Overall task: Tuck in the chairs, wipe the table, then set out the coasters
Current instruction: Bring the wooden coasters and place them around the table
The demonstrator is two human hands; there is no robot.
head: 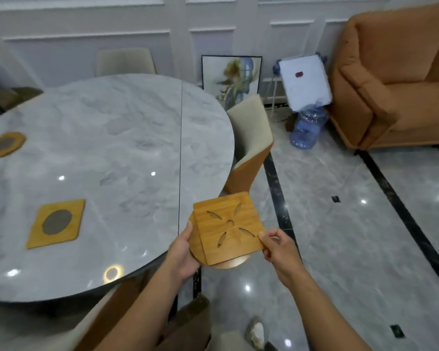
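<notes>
Wooden coasters (228,229) with petal-shaped cutouts

No readable text — nothing legible anywhere.

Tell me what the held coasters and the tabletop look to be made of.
The held coasters look like wood or bamboo: tan straight grain, cut-out slots, a matte finish. The tabletop looks like grey veined marble or a marble-look slab, polished, since lights reflect as sharp spots.

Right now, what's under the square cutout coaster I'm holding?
Under the cutout coaster, an angled coaster pokes out left and a rounded coaster shows below. How many more lie between is covered. Left hand and right hand hold the stack.
</notes>
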